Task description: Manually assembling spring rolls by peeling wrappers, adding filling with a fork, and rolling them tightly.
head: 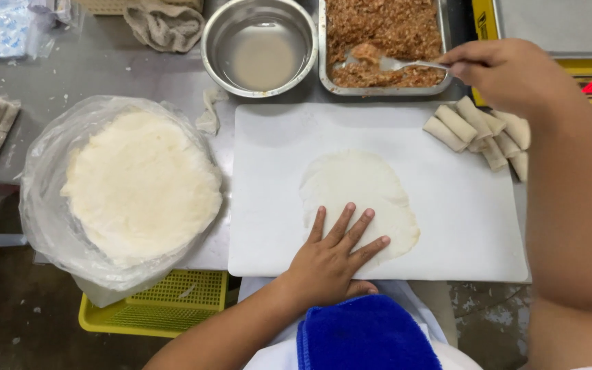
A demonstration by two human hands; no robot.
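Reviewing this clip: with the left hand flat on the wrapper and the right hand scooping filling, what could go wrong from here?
1. The left hand presses the thin round white wrapper on the white cutting board; it might tear or stick.
2. The right hand holds a metal spoon loaded in the rectangular steel tray of minced filling; filling could drop onto the board in transit.
3. The pile of finished pale rolls lies under that arm and could get knocked.
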